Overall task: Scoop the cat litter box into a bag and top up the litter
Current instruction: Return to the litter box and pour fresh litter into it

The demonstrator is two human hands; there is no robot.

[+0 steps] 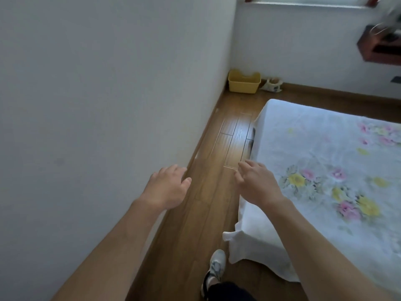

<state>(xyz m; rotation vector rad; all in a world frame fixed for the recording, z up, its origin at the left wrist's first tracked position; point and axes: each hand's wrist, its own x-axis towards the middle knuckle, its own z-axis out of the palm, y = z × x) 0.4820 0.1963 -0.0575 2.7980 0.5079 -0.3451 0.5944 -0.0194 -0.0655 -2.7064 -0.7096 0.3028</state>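
Note:
A yellow plastic litter box (244, 81) stands on the wooden floor in the far corner, against the left wall. Beside it to the right lies a small white patterned bag (272, 85), its contents too small to tell. My left hand (168, 187) is stretched forward over the floor by the left wall, fingers relaxed and empty. My right hand (257, 183) reaches forward near the bed's corner, fingers loosely spread and empty. Both hands are far short of the litter box.
A bed (321, 161) with a white floral sheet fills the right side. A narrow strip of wooden floor (230, 144) runs between it and the left wall (97, 94). A dark red shelf (377, 47) hangs on the far right wall. My shoe (216, 266) is at the bottom.

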